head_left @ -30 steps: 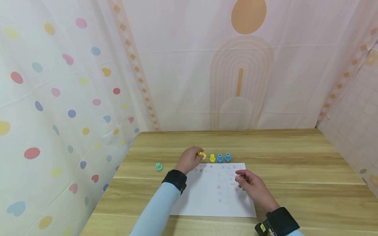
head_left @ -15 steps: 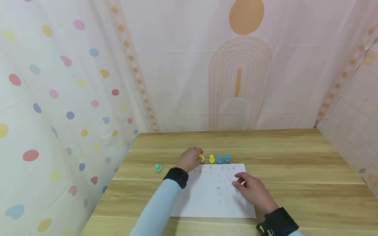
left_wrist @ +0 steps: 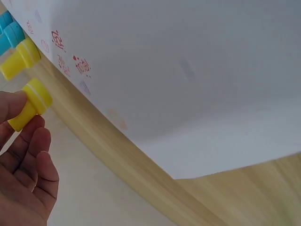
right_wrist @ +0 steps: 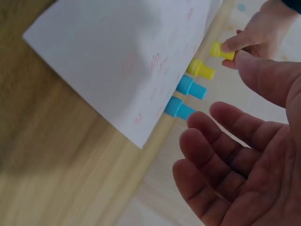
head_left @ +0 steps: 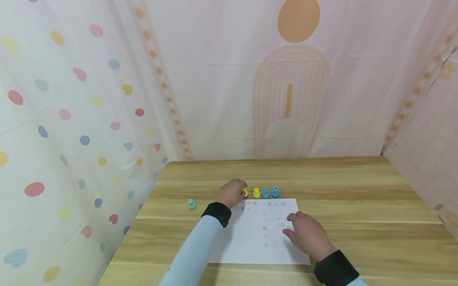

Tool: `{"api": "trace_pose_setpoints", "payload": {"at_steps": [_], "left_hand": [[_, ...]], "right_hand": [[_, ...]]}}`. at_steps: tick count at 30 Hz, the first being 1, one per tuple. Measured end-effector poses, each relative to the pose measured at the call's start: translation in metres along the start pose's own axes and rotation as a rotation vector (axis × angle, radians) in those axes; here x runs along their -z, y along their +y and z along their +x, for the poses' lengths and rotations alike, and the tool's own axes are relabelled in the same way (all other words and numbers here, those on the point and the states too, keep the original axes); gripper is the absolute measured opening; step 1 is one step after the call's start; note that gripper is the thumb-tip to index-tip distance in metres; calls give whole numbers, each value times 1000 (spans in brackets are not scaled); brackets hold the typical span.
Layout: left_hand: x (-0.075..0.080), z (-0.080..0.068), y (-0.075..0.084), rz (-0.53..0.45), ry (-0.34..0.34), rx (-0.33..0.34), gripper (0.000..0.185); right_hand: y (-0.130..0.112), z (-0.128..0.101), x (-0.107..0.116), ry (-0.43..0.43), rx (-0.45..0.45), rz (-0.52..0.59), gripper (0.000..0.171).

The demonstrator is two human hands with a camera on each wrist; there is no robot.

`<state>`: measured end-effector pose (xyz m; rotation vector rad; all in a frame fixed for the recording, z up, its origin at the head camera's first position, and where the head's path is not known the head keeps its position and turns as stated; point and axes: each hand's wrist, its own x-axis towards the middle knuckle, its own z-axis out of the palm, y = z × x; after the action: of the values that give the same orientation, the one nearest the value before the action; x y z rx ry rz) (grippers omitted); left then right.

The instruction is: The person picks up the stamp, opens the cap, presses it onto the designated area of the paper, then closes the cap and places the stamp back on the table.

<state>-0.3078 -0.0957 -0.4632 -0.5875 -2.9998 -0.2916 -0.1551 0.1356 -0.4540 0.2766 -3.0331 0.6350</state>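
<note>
Left hand (head_left: 231, 193) pinching yellow stamp (left_wrist: 29, 104) (beside the paper (head_left: 257, 234)), right hand (head_left: 305, 235) slack above the sheet.

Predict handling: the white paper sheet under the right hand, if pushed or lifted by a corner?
The white paper sheet looks thin and flat, so probably floppy when lifted. On the smooth wooden table it likely slides easily; the right hand over it may pin it.

A green stamp (head_left: 192, 204) stood alone on the wooden counter (head_left: 340, 190), well left of the white paper (head_left: 250, 246); patterned curtains (head_left: 89, 99) hung behind.
</note>
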Motion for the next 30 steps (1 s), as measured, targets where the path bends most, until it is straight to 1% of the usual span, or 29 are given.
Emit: {"api": "trace_pose_setpoints", "payload": {"at_steps": [4,7,11,18,23,26,30], "left_hand": [[-2,0,4,11,9,-6,28],[-3,1,6,16,13,-9,28],[-5,2,8,16,0,2,28],[-15,5,3,12,-5,25,28],[-21,7,-1,3,-5,29,30],[-19,6,-1,-25,-15,34,35],[-12,2,-1,-66,-35,56,41]], "right_hand": [[-2,-1,2,-8,12,-50,37],[-3,-2,2,-8,14,-62,37],[-2,-2,1,-17,14,-61,37],[-1,-2,-1,-25,14,-51,36],[-1,-3,-1,-30,0,-35,35],[-1,-3,-1,-29,-4,-29,35],[-1,-3,-1,-25,-5,-26,35]]}}
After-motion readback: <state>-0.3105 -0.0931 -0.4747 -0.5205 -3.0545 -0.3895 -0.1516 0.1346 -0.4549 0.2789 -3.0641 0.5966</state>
